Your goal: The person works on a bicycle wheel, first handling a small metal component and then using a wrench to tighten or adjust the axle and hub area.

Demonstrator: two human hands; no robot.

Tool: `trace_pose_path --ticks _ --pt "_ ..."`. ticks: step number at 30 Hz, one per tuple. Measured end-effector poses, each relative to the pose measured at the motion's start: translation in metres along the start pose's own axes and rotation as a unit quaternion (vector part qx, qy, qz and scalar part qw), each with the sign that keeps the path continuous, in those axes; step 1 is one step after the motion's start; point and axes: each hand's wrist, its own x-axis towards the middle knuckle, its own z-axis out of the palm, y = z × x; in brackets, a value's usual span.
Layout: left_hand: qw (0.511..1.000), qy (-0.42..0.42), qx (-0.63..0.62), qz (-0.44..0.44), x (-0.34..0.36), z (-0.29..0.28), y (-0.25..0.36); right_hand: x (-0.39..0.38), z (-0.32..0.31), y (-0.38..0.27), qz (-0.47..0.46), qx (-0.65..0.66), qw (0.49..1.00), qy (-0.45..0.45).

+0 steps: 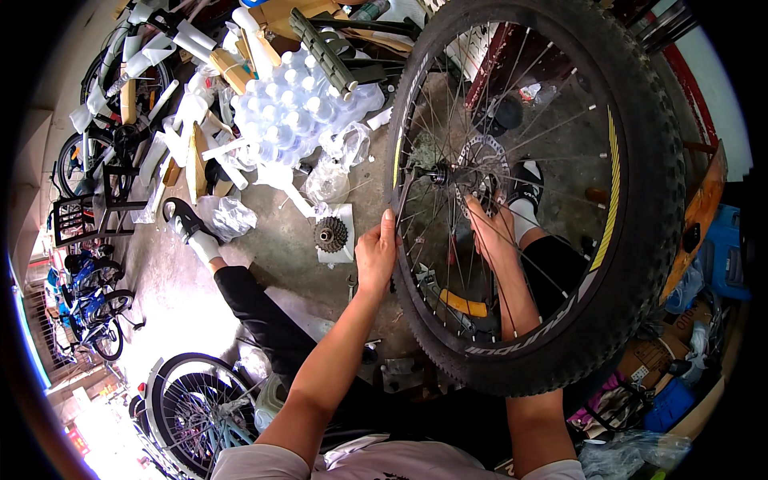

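Observation:
A large bicycle wheel [639, 176] with a knobbly black tyre and yellow rim markings stands before me. My left hand [376, 252] grips its left edge, thumb pointing up. Reaching behind the spokes, my right hand [492, 228] has bent fingers at the centre, by the hub [432, 174] and silver brake disc [482, 146]; what they hold is unclear. A loose cassette sprocket [331, 234] lies on a white sheet [336, 211] left of the wheel. An orange-handled tool [464, 304] shows through the lower spokes.
Packed water bottles [284, 108] and wrapped parts [196, 120] pile up ahead. Bicycles [100, 304] stand at far left, another wheel [164, 408] at lower left. At right are a wooden board [692, 232], a blue case [724, 252] and cardboard [656, 356]. My feet rest on concrete.

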Motion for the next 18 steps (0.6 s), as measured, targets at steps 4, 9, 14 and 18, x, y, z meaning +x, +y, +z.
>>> trace_pose_path --ticks 4,9,14,18 --pt "0.994 -0.075 -0.046 -0.059 -0.013 -0.011 0.021 0.003 -0.008 0.006 0.008 0.010 1.000 -0.004" --pt "0.991 -0.095 -0.035 -0.084 -0.006 -0.021 0.021 0.000 0.000 -0.002 0.016 -0.031 0.999 0.014" --pt "0.987 -0.020 0.121 0.100 -0.028 -0.023 0.018 0.000 -0.003 -0.003 -0.004 -0.048 0.999 0.017" --pt "0.937 0.037 0.214 0.275 -0.082 -0.033 0.066 0.008 -0.002 0.017 -0.016 -0.001 1.000 -0.016"
